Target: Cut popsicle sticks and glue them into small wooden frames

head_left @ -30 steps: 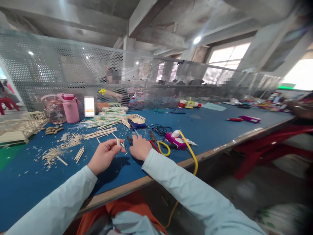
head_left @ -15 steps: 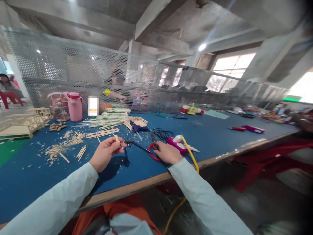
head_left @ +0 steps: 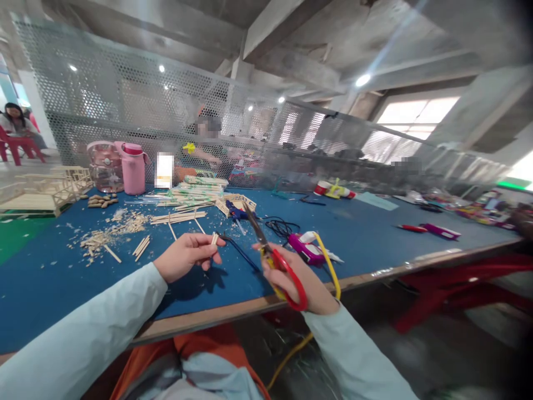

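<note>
Between the thumb and fingers of my left hand (head_left: 189, 256) are pinched a few short pale wooden sticks (head_left: 214, 239), their ends poking up. My right hand (head_left: 297, 275) grips scissors (head_left: 295, 280) with red and yellow handles, lifted above the table near its front edge. Their dark blades look closed and point up and away to the left. A dark, thin tool (head_left: 239, 253), perhaps pliers, lies on the blue table (head_left: 362, 233) between my hands. Behind it rests a blue glue gun (head_left: 236, 211) by a small wooden frame (head_left: 245, 201).
Wood scraps (head_left: 120, 229) and loose sticks (head_left: 141, 248) lie left of my left hand. A pink bottle (head_left: 133, 169) stands behind them, with a wooden model (head_left: 41, 194) farther left. Beside my right hand are a purple device (head_left: 307, 249) and a yellow cord (head_left: 327, 258). A mesh screen (head_left: 125, 105) runs behind.
My right hand has picked the scissors up off the table and raised them, blades now pointing upward. My left hand has moved slightly right, still pinching the sticks. The view has shifted a little.
</note>
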`<state>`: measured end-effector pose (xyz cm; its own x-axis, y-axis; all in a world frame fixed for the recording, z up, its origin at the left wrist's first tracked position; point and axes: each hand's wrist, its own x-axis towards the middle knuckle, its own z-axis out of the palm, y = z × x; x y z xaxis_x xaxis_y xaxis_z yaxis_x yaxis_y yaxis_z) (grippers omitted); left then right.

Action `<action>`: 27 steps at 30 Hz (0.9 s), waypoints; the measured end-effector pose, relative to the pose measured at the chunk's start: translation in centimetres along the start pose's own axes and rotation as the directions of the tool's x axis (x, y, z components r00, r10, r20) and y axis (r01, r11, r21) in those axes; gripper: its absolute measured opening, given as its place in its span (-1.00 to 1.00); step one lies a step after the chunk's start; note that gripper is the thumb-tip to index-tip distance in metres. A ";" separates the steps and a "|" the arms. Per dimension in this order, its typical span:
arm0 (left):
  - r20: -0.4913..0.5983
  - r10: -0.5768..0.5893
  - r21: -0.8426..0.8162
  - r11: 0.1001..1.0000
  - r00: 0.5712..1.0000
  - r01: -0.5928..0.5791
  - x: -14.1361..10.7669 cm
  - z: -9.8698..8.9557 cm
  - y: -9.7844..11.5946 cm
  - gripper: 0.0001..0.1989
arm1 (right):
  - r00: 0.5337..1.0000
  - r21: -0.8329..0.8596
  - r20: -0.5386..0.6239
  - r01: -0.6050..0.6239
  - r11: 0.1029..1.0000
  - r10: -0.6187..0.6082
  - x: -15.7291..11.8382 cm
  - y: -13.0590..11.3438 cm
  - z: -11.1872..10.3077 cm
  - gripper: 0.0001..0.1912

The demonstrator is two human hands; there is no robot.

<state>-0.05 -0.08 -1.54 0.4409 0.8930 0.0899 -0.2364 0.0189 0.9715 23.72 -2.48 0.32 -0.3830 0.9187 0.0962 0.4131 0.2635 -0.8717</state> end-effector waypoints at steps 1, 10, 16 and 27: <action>0.021 -0.013 0.002 1.000 1.000 0.012 -0.1 -0.1 0.1 -0.61 | 0.997 0.042 0.079 0.005 0.999 -0.008 0.2 -0.4 0.6 -0.57; 0.130 -0.131 0.032 0.991 0.983 0.128 -0.4 -0.4 0.9 -0.66 | 0.913 -0.029 0.363 0.214 0.976 -0.189 1.5 -1.6 2.0 -0.39; 0.174 -0.161 0.021 0.987 0.971 0.160 -0.6 -0.5 1.0 -0.72 | 0.902 -0.075 0.386 0.240 0.968 -0.193 1.4 -1.3 1.6 -0.41; 0.151 -0.206 -0.002 0.978 0.967 0.208 -0.8 -0.2 1.2 -0.78 | 0.886 -0.109 0.391 0.315 0.943 -0.251 1.1 -1.5 1.7 -0.33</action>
<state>-0.84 -0.65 -0.46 0.6054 0.7919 -0.0797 -0.1413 0.2055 0.9684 21.30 -2.35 0.87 -0.7658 0.6325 0.1161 0.3588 0.5700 -0.7391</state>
